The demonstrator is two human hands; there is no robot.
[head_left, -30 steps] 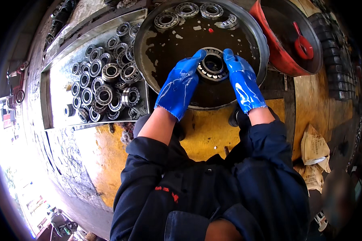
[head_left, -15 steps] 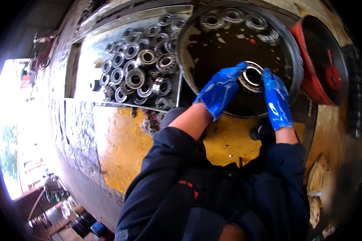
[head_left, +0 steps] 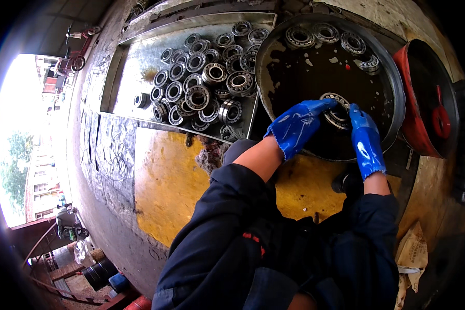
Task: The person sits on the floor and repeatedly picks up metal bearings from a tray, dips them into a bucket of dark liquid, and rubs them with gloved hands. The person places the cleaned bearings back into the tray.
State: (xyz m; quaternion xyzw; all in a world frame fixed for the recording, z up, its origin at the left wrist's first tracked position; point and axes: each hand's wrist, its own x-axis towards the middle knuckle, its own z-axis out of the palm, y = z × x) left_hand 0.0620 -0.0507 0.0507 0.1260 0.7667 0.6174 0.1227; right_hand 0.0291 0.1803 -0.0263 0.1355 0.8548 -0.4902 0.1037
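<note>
Both of my hands wear shiny blue gloves and hold a steel roller bearing (head_left: 338,122) over a round metal tub (head_left: 264,89) of dark liquid. My left hand (head_left: 300,127) grips its left side, the fingers reaching across the ring's opening. On the opposite side, my right hand (head_left: 367,139) has its fingers pressed against the rim. The bearing is tilted, with rollers showing along its upper edge. Several more bearings (head_left: 299,36) sit along the tub's far inner wall. A small red bit (head_left: 347,67) shows in the liquid.
Left of the tub, a shallow metal tray (head_left: 126,98) holds many loose bearings (head_left: 197,97). A red basin (head_left: 409,103) with a red tool (head_left: 440,122) inside stands at the right. Yellow board (head_left: 163,181) covers the ground near me, and torn cardboard (head_left: 413,250) lies at lower right.
The bearing has tilted between my hands, and my left fingers have moved farther over its opening. The whole view has shifted, so the scene sits farther right and lower.
</note>
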